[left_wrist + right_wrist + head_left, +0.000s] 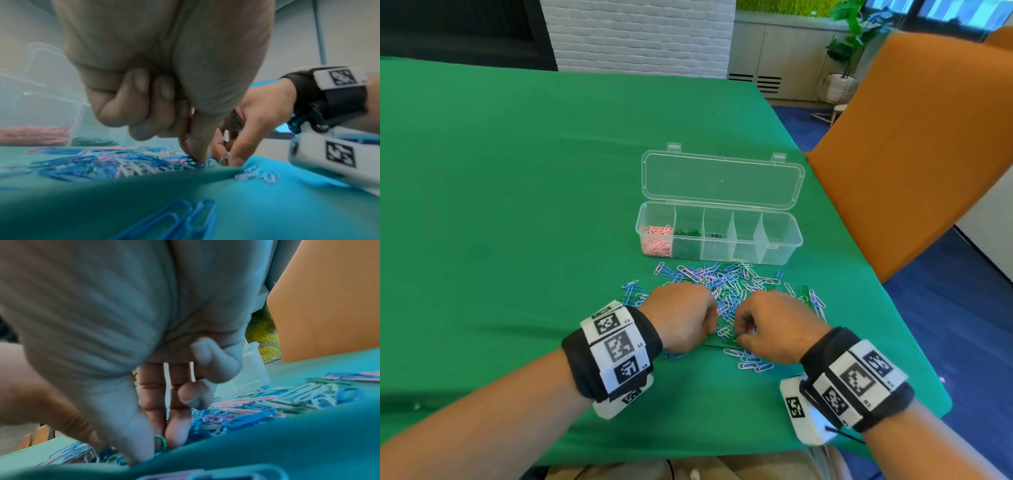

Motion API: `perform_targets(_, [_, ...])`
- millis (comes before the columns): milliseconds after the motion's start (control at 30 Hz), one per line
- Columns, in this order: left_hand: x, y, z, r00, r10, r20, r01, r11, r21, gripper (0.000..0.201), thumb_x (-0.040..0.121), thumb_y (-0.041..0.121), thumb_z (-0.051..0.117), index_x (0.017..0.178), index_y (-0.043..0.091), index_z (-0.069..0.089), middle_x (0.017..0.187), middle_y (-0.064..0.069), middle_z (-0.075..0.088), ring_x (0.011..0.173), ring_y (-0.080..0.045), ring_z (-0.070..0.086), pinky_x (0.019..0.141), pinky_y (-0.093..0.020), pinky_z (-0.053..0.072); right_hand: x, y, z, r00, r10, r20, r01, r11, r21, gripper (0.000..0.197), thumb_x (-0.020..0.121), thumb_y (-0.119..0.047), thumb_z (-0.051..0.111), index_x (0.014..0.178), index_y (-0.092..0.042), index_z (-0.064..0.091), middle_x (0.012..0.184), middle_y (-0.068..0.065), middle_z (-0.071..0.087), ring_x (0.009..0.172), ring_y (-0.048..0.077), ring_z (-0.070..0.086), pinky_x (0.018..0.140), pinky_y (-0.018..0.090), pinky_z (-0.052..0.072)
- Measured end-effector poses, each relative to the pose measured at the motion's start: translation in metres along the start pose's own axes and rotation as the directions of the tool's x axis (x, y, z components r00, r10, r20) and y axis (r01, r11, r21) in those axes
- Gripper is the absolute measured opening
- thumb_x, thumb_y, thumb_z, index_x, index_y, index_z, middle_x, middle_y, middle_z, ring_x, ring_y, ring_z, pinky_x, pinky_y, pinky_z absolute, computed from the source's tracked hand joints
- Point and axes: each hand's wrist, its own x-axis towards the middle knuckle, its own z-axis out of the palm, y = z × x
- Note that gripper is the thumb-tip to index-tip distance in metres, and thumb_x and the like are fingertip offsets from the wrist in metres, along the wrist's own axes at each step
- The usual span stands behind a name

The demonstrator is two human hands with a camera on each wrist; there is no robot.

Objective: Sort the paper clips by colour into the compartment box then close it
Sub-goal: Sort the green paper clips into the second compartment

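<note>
Right hand [131, 410] pinched a green clip [161, 442]; left hand [681, 317] clenched, index finger pressing into the mixed pile [726, 284]. Open compartment box [784, 245] at twelve o'clock. Risk: tangled neighbours riding along, mixing colours.

Left hand [683, 317] and right hand [774, 327] lie knuckles-up, side by side. Both wrists wear marker bands. Fingers [176, 426] curl downward, tips pinched.
</note>
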Motion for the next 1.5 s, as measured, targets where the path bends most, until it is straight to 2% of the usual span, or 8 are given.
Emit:
perform_targets(333, [0.011,-0.026,-0.006,0.987,-0.093,0.134,0.146,0.867,-0.477,0.016,0.093,0.031,0.065,0.078,0.026,0.067,0.078,0.011,0.064,0.067,-0.006,0.054,0.066,-0.023,0.044,0.0,0.008,-0.003,1.0,0.0,0.03,-0.003,0.996,0.091,0.017,0.088,-0.022,0.063,0.072,-0.027,0.061,0.078,-0.01,0.064,0.075,0.007,0.061,0.076,0.027,0.052])
perform_targets(533, [0.014,-0.032,-0.006,0.978,-0.159,0.133,0.207,0.774,-0.598,0.01,0.088,0.029,0.072,0.081,0.022,0.074,0.096,0.004,0.074,0.097,-0.016,0.066,0.095,-0.03,0.049,0.003,-0.001,-0.004,0.999,-0.041,0.034,0.038,0.996,0.075,0.007,0.088,-0.024,0.066,0.084,-0.023,0.072,0.082,-0.011,0.069,0.077,0.008,0.063,0.077,0.026,0.051])
perform_targets(900, [0.001,-0.036,-0.017,0.973,-0.103,0.209,0.177,0.91,-0.375,0.023,0.094,0.039,0.063,0.081,0.022,0.073,0.05,0.018,0.055,0.045,-0.003,0.045,0.049,-0.019,0.034,0.01,0.001,-0.004,0.994,-0.065,0.084,0.064,0.998,0.016,0.011,0.08,-0.022,0.063,0.074,-0.013,0.066,0.074,0.001,0.069,0.066,0.015,0.061,0.064,0.027,0.051])
perform_targets(967, [0.003,-0.035,-0.015,0.976,-0.137,0.169,0.208,0.821,-0.532,0.033,0.1,0.039,0.052,0.079,0.02,0.071,0.044,0.01,0.036,0.04,-0.012,0.028,0.045,-0.022,0.024,0.009,0.003,-0.01,0.997,-0.059,0.057,0.053,0.994,0.099,0.012,0.082,-0.023,0.066,0.074,-0.016,0.069,0.072,-0.004,0.069,0.067,0.008,0.063,0.069,0.028,0.054])
perform_targets(1067, [0.009,-0.029,-0.013,0.96,-0.202,0.196,0.269,0.456,-0.848,0.035,0.104,0.03,0.045,0.075,0.014,0.056,0.049,0.006,0.031,0.042,-0.012,0.024,0.043,-0.021,0.019,0.007,-0.002,-0.025,0.997,-0.066,-0.031,0.071,0.965,0.253,0.012,0.085,-0.022,0.069,0.075,-0.016,0.071,0.061,-0.016,0.063,0.054,-0.003,0.056,0.057,0.011,0.041])
perform_targets(1267, [0.008,-0.012,-0.003,0.923,-0.086,0.375,0.38,0.051,-0.924,0.028,0.104,0.012,0.03,0.095,0.006,0.056,0.066,-0.007,0.053,0.049,-0.014,0.056,0.039,-0.019,0.045,0.011,-0.025,-0.046,0.981,-0.165,-0.097,0.189,0.918,0.349,0.012,0.085,-0.021,0.071,0.075,-0.014,0.072,0.051,-0.022,0.056,0.047,-0.002,0.048,0.049,0.01,0.035])
perform_targets(1400, [0.003,-0.015,-0.002,0.893,-0.07,0.444,0.441,-0.06,-0.896,0.03,0.103,0.02,0.039,0.077,0.012,0.053,0.061,-0.002,0.047,0.042,-0.009,0.044,0.033,-0.014,0.034,0.021,-0.017,-0.042,0.978,-0.1,-0.181,0.168,0.894,0.415,0.015,0.09,-0.025,0.069,0.079,-0.017,0.076,0.054,-0.018,0.062,0.047,-0.001,0.047,0.049,0.01,0.034])
perform_targets(1500, [0.006,-0.021,-0.004,0.9,-0.184,0.394,0.411,0.058,-0.91,0.036,0.102,0.027,0.044,0.067,0.019,0.042,0.054,0.006,0.031,0.041,-0.007,0.022,0.033,-0.017,0.016,0.031,-0.014,-0.019,0.993,-0.058,-0.108,0.094,0.925,0.369,0.012,0.09,-0.022,0.069,0.08,-0.017,0.075,0.066,-0.013,0.067,0.052,-0.005,0.051,0.051,0.007,0.037])
